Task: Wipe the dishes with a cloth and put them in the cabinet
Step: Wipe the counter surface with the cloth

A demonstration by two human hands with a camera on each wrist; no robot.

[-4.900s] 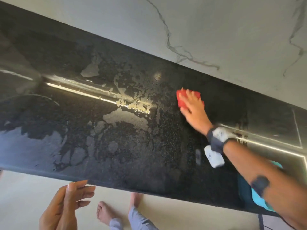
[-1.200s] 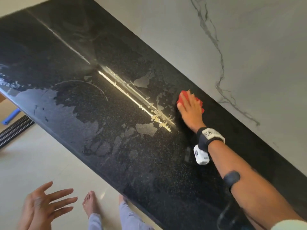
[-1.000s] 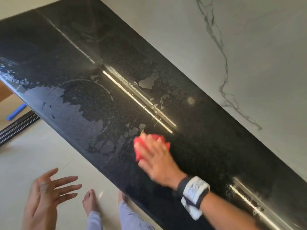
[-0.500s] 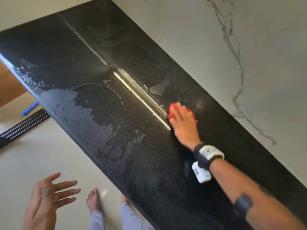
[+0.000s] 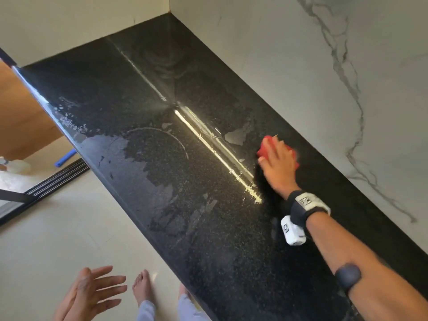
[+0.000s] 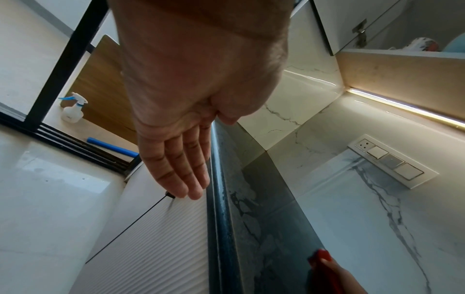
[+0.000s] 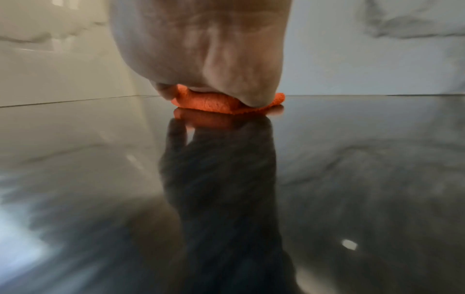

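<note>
Cloth (image 5: 266, 147) on countertop (image 5: 162, 181), under hand (image 5: 278, 167)

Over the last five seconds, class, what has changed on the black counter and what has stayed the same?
The right hand swept the red cloth from near the wall out toward the counter's front edge, then back toward the wall, pressing it flat throughout. The water patches on the counter look thinner where it passed. The left hand stayed open and empty, off the counter above the floor.
</note>
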